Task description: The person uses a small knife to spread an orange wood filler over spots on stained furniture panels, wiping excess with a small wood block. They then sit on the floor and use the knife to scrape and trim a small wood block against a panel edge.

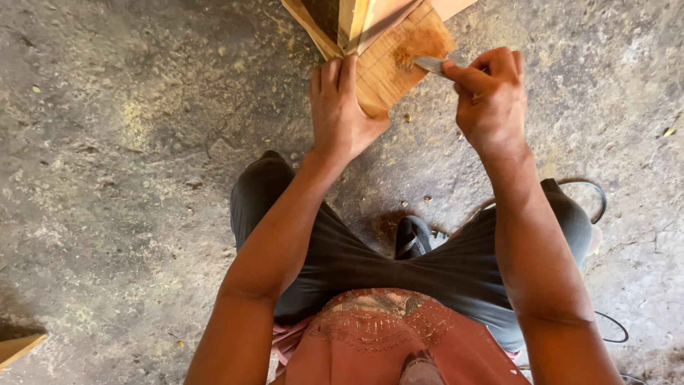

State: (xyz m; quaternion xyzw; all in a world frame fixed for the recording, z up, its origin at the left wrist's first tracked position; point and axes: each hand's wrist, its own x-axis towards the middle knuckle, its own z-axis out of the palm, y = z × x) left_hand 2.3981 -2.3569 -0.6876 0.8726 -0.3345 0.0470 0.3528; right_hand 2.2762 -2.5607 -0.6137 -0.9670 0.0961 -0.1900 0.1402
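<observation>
A light wooden piece made of joined boards lies on the concrete floor at the top centre, partly cut off by the frame edge. My left hand rests flat on its near corner, fingers together and pointing away. My right hand is closed around a small flat metal blade, whose tip touches a brown smeared patch on the wood.
Rough grey concrete floor strewn with wood chips. My knees in dark trousers spread below the hands. A black cable curls at the right. A wood offcut lies at the lower left edge.
</observation>
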